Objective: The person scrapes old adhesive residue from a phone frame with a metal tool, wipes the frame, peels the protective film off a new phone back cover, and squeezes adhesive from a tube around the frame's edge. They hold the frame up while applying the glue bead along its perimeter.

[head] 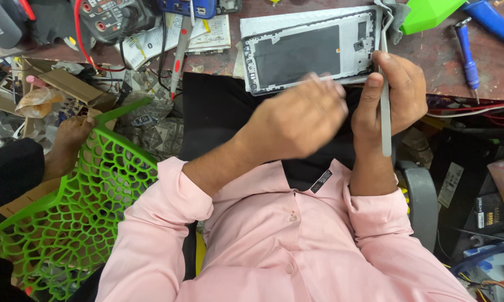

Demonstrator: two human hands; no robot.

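Observation:
An opened phone frame [311,53], white-rimmed with a dark inner panel, lies at the near edge of the reddish workbench [448,56]. My left hand [299,120] is blurred just below the frame's lower edge, fingers reaching toward its right corner. My right hand [389,95] holds grey metal tweezers [384,120] upright, thumb pressing on the frame's lower right corner. Whether the left hand grips anything is hidden by blur.
A blue screwdriver [467,53], a green plastic piece [428,14] and a grey cloth [394,17] lie at the bench's right. A multimeter [112,17] with red lead and papers [207,33] sit at left. A green lattice chair [84,207] and another person's foot [67,140] are at left.

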